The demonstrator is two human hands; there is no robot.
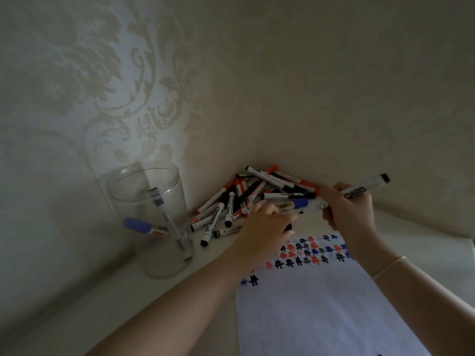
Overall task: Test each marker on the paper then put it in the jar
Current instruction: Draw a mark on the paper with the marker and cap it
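Far left of the paper (pixel 321 312): a clear plastic jar (pixel 154 219), upright on the pale desk (pixel 77 304) against patterned wallpaper (pixel 102 86). Inside the jar, 2 markers: 1 slim with a dark cap (pixel 167 219), leaning from base to rim, and 1 blue-capped (pixel 140 225), lying low and tilted against the wall of the jar.

Between jar and paper, pushed into the corner beyond the paper's top edge: a loose heap of markers (pixel 246 199), white barrels with black, red and blue caps, crossing one another. Print on the barrels too small and blurred to read.

Over the paper's top left corner: left hand (pixel 262 227), fingers curled round something small and dark, only a black tip showing below the fingers; likely a cap, not certain. Just beyond its fingertips, a blue-capped marker (pixel 295 203) at the near edge of the heap.

On the paper's upper part: about 3 rows of small hash-shaped test marks (pixel 308 251) in black, red and blue, with 2 more marks lower at the left edge.

Above the paper's top right: right hand (pixel 347 204), gripping a white marker (pixel 359 192) round the middle, held nearly level, black end toward the right. Large letters "OARD" readable on the barrel, the rest hidden by fingers. Thin bracelet (pixel 390 265) at the right wrist.
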